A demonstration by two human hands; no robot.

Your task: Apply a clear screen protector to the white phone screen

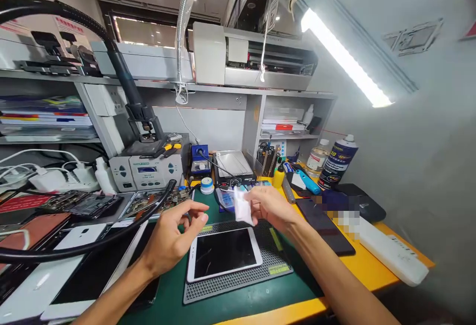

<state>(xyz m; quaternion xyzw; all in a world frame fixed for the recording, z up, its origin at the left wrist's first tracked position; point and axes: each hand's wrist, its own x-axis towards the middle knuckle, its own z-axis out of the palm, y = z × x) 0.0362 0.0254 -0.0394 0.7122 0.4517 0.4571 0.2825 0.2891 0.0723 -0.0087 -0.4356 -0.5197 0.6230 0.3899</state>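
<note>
My right hand pinches a white folded wipe above the far edge of a white-framed tablet. The tablet lies face up, its screen dark, with a few light marks on the glass. Beneath it is a grey textured mat with yellow labels. Near the tablet's left far corner hovers my left hand, thumb and forefinger curved with a small gap between their tips. Nothing shows in it, though its other fingers are partly hidden.
A black hose curves across the left, over several tablets and phones. A soldering station and a small metal-topped plate stand behind. At right are a spray can, a dark tablet and a white power strip.
</note>
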